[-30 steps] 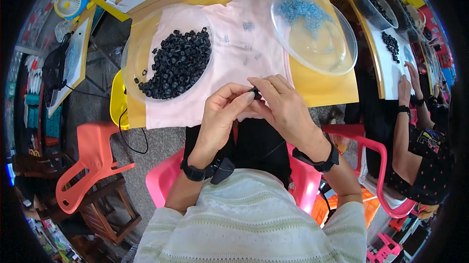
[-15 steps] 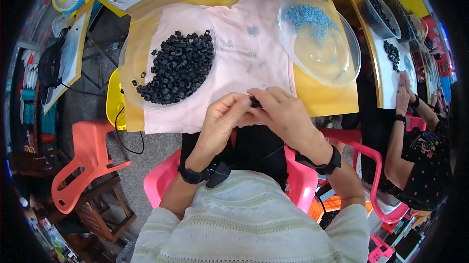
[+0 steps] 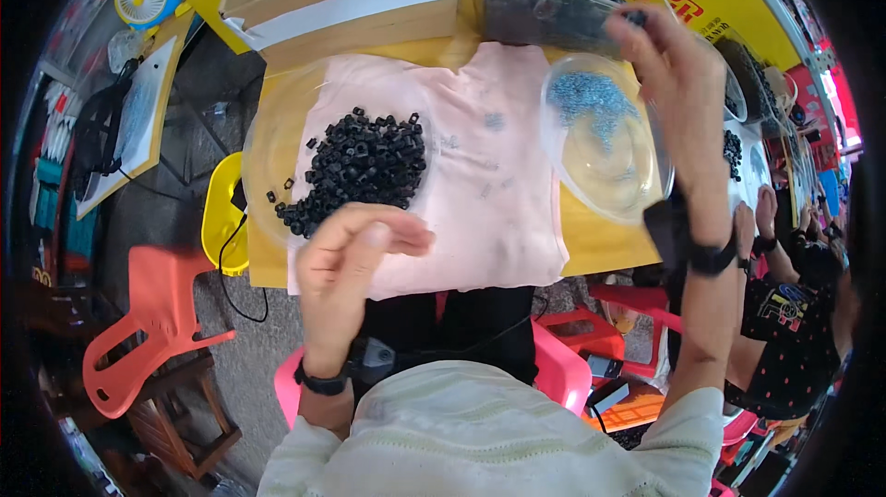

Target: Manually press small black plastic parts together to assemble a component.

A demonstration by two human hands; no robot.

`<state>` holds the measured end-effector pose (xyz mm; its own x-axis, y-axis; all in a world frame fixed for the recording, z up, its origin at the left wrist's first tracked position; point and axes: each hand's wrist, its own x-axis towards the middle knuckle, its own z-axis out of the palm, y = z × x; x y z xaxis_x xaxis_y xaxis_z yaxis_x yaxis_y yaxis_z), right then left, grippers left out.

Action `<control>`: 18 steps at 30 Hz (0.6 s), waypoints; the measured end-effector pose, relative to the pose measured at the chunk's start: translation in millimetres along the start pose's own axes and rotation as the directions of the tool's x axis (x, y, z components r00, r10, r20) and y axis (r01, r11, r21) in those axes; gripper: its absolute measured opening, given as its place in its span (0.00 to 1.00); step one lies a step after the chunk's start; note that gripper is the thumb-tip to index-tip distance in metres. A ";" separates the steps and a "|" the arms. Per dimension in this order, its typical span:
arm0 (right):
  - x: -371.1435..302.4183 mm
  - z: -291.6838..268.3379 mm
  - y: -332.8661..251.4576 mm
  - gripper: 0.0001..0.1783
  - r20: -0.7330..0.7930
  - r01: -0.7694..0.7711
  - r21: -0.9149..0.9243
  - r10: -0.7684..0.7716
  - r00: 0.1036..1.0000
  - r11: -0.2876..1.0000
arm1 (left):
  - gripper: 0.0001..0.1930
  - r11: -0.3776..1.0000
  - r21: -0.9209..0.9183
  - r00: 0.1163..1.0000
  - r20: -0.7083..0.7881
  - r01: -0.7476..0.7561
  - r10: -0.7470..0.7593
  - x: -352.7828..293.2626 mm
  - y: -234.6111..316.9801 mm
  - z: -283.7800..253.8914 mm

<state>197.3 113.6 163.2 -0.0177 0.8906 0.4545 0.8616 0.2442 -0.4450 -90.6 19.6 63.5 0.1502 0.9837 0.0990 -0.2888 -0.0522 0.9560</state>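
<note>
Raised at the right, above the rim of a clear bin [image 3: 544, 8] full of black pieces, my right hand [image 3: 678, 72] pinches a small black plastic part [image 3: 634, 17] between its fingertips. My left hand [image 3: 355, 257] hovers at the near edge of a pile of small black plastic parts [image 3: 369, 165]; its fingers are loosely bent, with nothing visible between them. That pile lies in a shallow clear round tray [image 3: 268, 151]. On the right, a second clear tray [image 3: 600, 197] holds tiny bluish metallic pieces [image 3: 591, 100].
A pink cloth [image 3: 489, 220] with a few tiny pieces covers much of the yellow table [image 3: 600, 252]. At the back stands a cardboard box [image 3: 360, 12] of black parts. A co-worker's hand [image 3: 766, 211] is at the right. A red chair [image 3: 157, 322] stands left.
My hands have parted from over the cloth's near edge. The right went up and right to the clear bin with a black part; the left moved left. The view shifted, showing more of the back.
</note>
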 end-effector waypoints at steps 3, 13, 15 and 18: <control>64.2 -3.7 57.8 0.20 -0.086 -0.060 -0.074 0.053 0.995 0.995 | 0.11 0.984 0.166 0.984 -0.157 -0.060 0.086 7.8 15.2 -18.8; 76.6 6.5 97.0 0.16 -0.182 0.083 0.088 -0.066 0.981 0.993 | 0.12 0.676 0.725 0.946 -0.296 0.133 0.131 37.8 -5.9 -66.5; 28.3 9.3 40.2 0.12 0.025 -0.012 0.162 0.008 1.000 0.987 | 0.13 0.511 0.857 0.954 -0.206 0.068 0.217 36.4 -1.3 -68.1; -39.4 16.3 25.9 0.13 0.320 -0.057 0.179 -0.003 0.947 0.982 | 0.17 0.468 0.879 0.974 -0.180 0.095 0.141 35.7 0.9 -57.7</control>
